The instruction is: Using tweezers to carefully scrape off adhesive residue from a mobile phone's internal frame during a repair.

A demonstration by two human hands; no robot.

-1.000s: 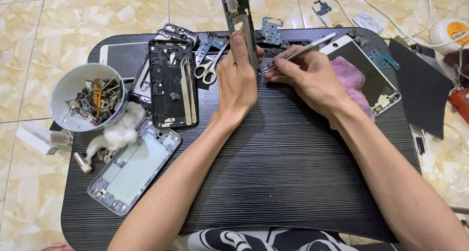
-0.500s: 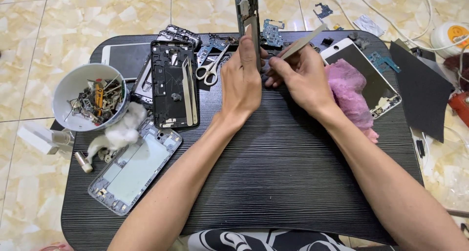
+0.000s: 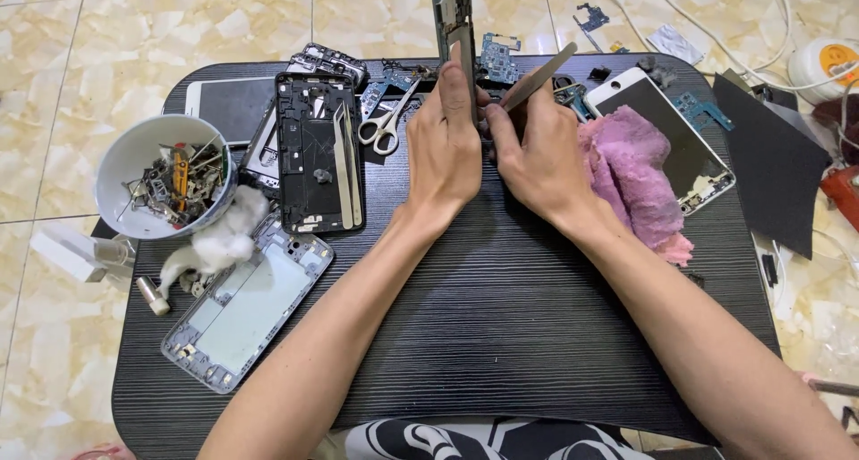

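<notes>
Green and upright, a narrow circuit board (image 3: 454, 21) stands on its lower edge at the far side of the black ribbed tray table (image 3: 501, 335), and the left hand (image 3: 445, 142) holds it with the fingers closed around its long edge, the thumb side against the board. The right hand (image 3: 537, 156) is just beside it, its fingers pinched narrow on a pair of metal tweezers (image 3: 535, 77), whose handle end slants up to the right; the tips are hidden between the two hands, so it cannot be told what they touch. A pink cloth (image 3: 635, 174) lies under the right wrist and partly covers a white phone (image 3: 667, 129). To the left there is a black phone frame (image 3: 315, 151) with a second pair of tweezers on it, scissors (image 3: 386, 124), a white bowl (image 3: 157, 178) of small metal parts, a cotton wad (image 3: 219, 245) and a silver phone frame (image 3: 246, 312). The risk seems to be this: the board stands on a thin edge, so it may tip or slide if the left grip loosens, and the tweezers tip may slip and scratch the small components, because the pushing goes sideways against a thin part
</notes>
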